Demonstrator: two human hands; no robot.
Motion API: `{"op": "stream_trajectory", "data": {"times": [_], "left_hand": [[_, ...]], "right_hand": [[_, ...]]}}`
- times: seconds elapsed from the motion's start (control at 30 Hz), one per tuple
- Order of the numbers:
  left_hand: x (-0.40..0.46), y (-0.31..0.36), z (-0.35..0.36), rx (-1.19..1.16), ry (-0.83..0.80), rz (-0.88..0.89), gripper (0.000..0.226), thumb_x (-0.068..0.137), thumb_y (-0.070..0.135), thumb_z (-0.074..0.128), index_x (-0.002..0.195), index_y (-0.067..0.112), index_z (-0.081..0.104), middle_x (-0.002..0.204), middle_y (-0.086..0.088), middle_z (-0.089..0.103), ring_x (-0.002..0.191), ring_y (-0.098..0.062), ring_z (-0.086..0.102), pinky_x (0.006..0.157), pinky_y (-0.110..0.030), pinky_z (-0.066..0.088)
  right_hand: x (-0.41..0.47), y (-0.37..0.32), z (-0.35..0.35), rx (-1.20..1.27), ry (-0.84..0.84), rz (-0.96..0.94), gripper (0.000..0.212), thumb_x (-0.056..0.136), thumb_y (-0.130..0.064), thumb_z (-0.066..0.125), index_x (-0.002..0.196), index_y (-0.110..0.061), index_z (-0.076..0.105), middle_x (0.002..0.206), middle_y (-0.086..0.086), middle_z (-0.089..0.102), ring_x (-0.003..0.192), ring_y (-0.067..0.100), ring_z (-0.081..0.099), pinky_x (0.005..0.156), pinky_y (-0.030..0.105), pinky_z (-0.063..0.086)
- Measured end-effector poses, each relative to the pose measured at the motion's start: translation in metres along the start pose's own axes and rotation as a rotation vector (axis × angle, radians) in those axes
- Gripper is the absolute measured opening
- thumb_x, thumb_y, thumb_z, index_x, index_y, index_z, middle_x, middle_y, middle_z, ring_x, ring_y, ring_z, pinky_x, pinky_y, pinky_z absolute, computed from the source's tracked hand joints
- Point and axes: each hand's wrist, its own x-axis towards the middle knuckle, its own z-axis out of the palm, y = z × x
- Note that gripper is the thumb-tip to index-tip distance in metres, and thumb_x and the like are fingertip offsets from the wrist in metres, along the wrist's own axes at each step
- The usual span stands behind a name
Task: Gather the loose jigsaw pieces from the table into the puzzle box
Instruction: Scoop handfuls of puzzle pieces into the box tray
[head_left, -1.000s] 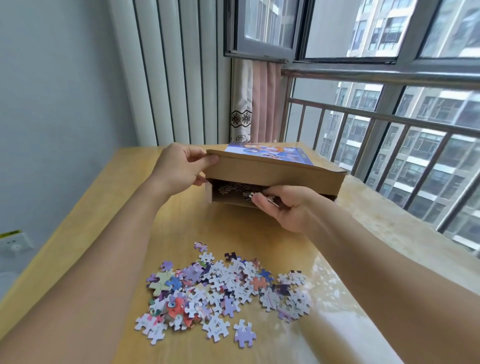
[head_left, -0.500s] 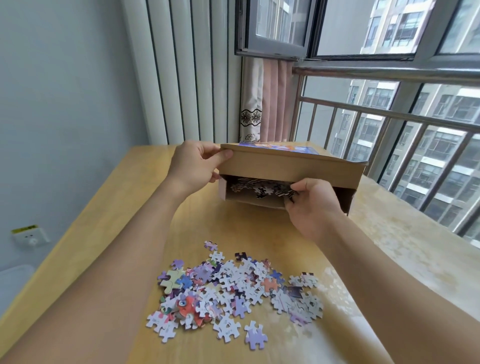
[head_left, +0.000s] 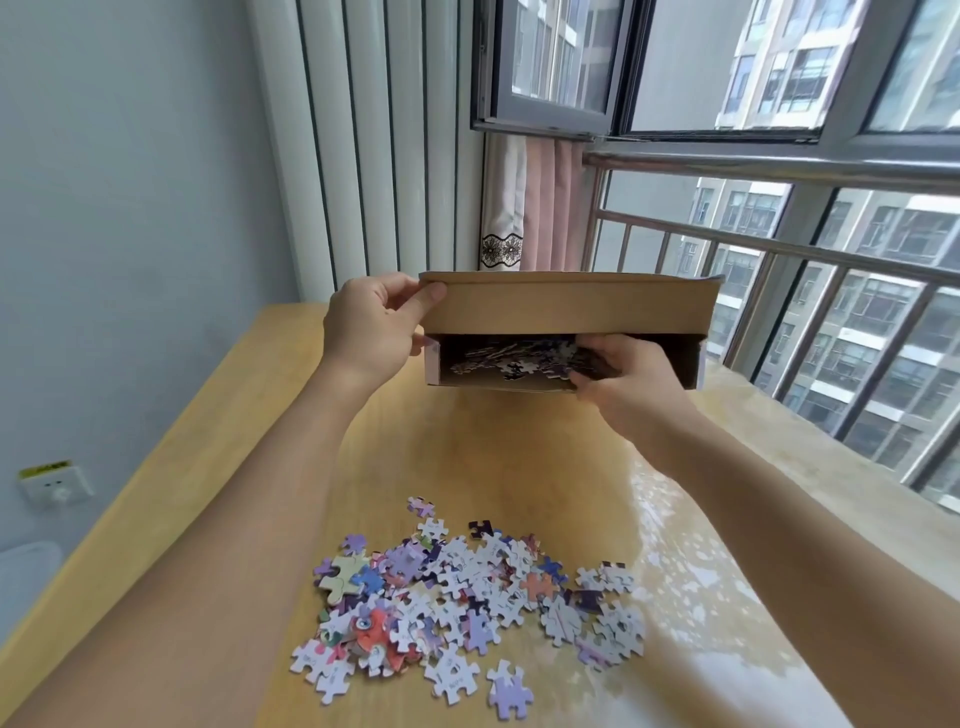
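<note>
The brown cardboard puzzle box (head_left: 566, 304) stands at the far middle of the wooden table (head_left: 493, 457), with its opening facing me. My left hand (head_left: 371, 332) grips the raised lid at its left corner and holds it up. The fingers of my right hand (head_left: 631, 387) reach into the right half of the opening, and the thumb sits at the lower lip. They rest among the jigsaw pieces in the box (head_left: 509, 358), and I cannot see whether they hold any. A pile of several loose jigsaw pieces (head_left: 467, 597) lies on the table near me, between my forearms.
A window with a metal railing (head_left: 831, 270) runs along the table's right side. A pink and white curtain (head_left: 530, 208) hangs behind the box. A wall socket (head_left: 54, 486) is low on the left wall, past the table's left edge.
My right hand, which held pieces at the box's opening, has pushed further inside. My left hand has lifted the lid higher, so the opening is wider. The view has tilted up slightly.
</note>
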Motion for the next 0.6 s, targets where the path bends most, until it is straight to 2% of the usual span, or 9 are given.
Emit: {"op": "stream_trajectory", "data": {"times": [0.03, 0.07, 0.13, 0.2, 0.27, 0.33, 0.43, 0.5, 0.6], "left_hand": [[0.001, 0.001, -0.001, 0.000, 0.008, -0.001, 0.012, 0.091, 0.041, 0.070, 0.080, 0.035, 0.069, 0.088, -0.001, 0.074, 0.058, -0.018, 0.072, 0.075, -0.048, 0.060], [0.001, 0.001, -0.002, 0.002, 0.020, 0.000, 0.011, 0.090, 0.042, 0.071, 0.080, 0.036, 0.069, 0.088, -0.001, 0.074, 0.057, -0.017, 0.071, 0.075, -0.046, 0.061], [0.003, 0.000, -0.005, 0.008, 0.047, 0.002, 0.012, 0.088, 0.044, 0.071, 0.079, 0.038, 0.068, 0.086, 0.002, 0.074, 0.056, -0.015, 0.071, 0.076, -0.044, 0.061], [0.004, -0.002, -0.006, 0.005, 0.058, -0.002, 0.010, 0.088, 0.046, 0.071, 0.081, 0.038, 0.070, 0.085, 0.003, 0.074, 0.057, -0.015, 0.071, 0.075, -0.043, 0.061], [0.005, -0.002, -0.006, -0.026, 0.061, -0.001, 0.016, 0.089, 0.044, 0.070, 0.093, 0.029, 0.073, 0.089, 0.001, 0.073, 0.062, -0.016, 0.072, 0.073, -0.043, 0.062], [0.005, 0.001, -0.005, -0.073, 0.048, 0.015, 0.035, 0.093, 0.046, 0.064, 0.114, 0.019, 0.069, 0.104, 0.001, 0.072, 0.082, -0.018, 0.073, 0.076, -0.038, 0.061], [0.004, 0.007, -0.008, -0.036, 0.002, 0.044, 0.067, 0.093, 0.063, 0.050, 0.148, 0.027, 0.040, 0.143, 0.009, 0.051, 0.120, -0.008, 0.054, 0.093, -0.030, 0.049], [0.003, 0.010, -0.011, -0.055, 0.010, 0.030, 0.075, 0.090, 0.067, 0.044, 0.153, 0.031, 0.028, 0.154, 0.011, 0.039, 0.129, -0.007, 0.044, 0.100, -0.031, 0.044], [0.001, 0.017, -0.012, -0.114, 0.045, 0.029, 0.078, 0.086, 0.069, 0.040, 0.153, 0.032, 0.028, 0.155, 0.008, 0.039, 0.135, -0.014, 0.045, 0.108, -0.041, 0.045]], "right_hand": [[0.000, -0.001, -0.005, -0.175, -0.005, -0.089, 0.046, 0.087, -0.003, 0.071, 0.131, -0.015, 0.067, 0.115, 0.002, 0.070, 0.094, 0.013, 0.067, 0.075, 0.017, 0.055], [0.000, -0.001, -0.010, -0.354, -0.020, -0.182, 0.046, 0.083, -0.007, 0.076, 0.128, -0.017, 0.069, 0.114, 0.001, 0.071, 0.092, 0.012, 0.067, 0.073, 0.015, 0.052], [-0.001, 0.001, -0.015, -0.661, -0.063, -0.337, 0.046, 0.078, -0.012, 0.082, 0.123, -0.018, 0.073, 0.116, -0.001, 0.073, 0.102, 0.018, 0.066, 0.086, 0.029, 0.053], [-0.003, 0.006, -0.014, -0.807, -0.077, -0.434, 0.027, 0.082, -0.014, 0.080, 0.109, -0.017, 0.077, 0.110, 0.000, 0.075, 0.104, 0.024, 0.066, 0.087, 0.042, 0.054], [0.000, 0.010, -0.014, -0.835, -0.019, -0.516, 0.007, 0.089, -0.016, 0.073, 0.094, -0.014, 0.078, 0.101, -0.001, 0.075, 0.099, 0.026, 0.067, 0.079, 0.044, 0.055], [0.007, 0.005, -0.021, -0.811, 0.066, -0.630, 0.011, 0.093, -0.016, 0.070, 0.087, -0.011, 0.078, 0.096, 0.001, 0.075, 0.094, 0.028, 0.067, 0.074, 0.042, 0.055], [0.022, -0.028, -0.042, -0.782, 0.288, -0.767, 0.012, 0.094, -0.016, 0.069, 0.090, -0.011, 0.079, 0.091, 0.004, 0.076, 0.084, 0.029, 0.067, 0.072, 0.040, 0.054], [0.035, -0.053, -0.054, -0.799, 0.329, -0.807, 0.011, 0.095, -0.016, 0.069, 0.093, -0.013, 0.079, 0.090, 0.004, 0.076, 0.082, 0.028, 0.067, 0.075, 0.037, 0.052], [0.044, -0.076, -0.065, -0.794, 0.269, -0.850, 0.013, 0.095, -0.015, 0.067, 0.096, -0.011, 0.080, 0.090, 0.005, 0.077, 0.081, 0.026, 0.069, 0.077, 0.040, 0.056]]}}
